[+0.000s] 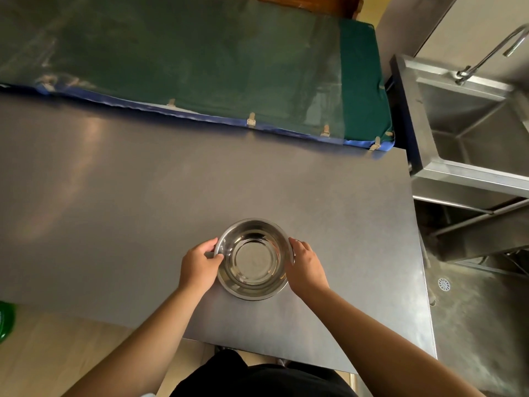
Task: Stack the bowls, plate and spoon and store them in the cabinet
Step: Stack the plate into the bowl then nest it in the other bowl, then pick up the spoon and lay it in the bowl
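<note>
A shiny steel bowl (253, 260) sits on the grey steel table (143, 202), near its front edge and right of centre. It is empty inside. My left hand (197, 267) grips the bowl's left rim, thumb over the edge. On the opposite side my right hand (306, 266) holds the right rim. I cannot tell whether another bowl or a plate lies under it. No spoon and no cabinet are in view.
A green padded mat with a blue edge (200, 67) runs along the table's far side. A steel sink (469, 130) with a tap (492, 50) stands at the right, past the table's right edge. A green object (5, 322) shows at the left on the floor.
</note>
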Tool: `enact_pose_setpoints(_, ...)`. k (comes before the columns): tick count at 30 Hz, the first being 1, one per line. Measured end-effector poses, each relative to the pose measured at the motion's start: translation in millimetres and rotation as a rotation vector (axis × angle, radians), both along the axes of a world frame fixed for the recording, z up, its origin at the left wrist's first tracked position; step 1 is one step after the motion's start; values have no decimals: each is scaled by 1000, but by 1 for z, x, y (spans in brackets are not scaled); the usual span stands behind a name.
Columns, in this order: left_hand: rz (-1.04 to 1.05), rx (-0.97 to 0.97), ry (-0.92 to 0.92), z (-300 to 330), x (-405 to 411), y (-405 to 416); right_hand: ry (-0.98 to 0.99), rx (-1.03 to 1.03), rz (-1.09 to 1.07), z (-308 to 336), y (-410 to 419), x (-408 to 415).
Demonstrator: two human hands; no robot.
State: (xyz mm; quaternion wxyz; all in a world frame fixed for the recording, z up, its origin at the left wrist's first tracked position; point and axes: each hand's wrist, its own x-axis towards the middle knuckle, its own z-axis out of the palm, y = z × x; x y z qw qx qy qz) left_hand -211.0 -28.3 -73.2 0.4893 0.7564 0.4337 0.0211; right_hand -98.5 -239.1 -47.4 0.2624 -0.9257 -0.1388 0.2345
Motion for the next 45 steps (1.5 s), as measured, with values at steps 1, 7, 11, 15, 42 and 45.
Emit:
enact_pose_setpoints(1, 12, -6, -6, 0, 0, 0, 4, 18, -7, -1, -2, 1)
enact_pose_setpoints(7, 33, -18, 12, -5, 0, 0, -15, 47, -45, -5, -20, 8)
enact_pose_setpoints(11, 26, -9, 19, -6, -2, -1, -35, -26, -63, -9, -32, 12)
enact_pose_setpoints(15, 24, -1, 18, -6, -5, -4, -29, -138, -40, -15, -39, 15)
enact_pose_setpoints(42, 160, -295, -32, -2, 8, -2, -80, -263, -102, 11, -30, 31)
enact_pose_setpoints(45, 146, -344, -26, 0, 16, -4, -76, -201, -87, 23, -22, 33)
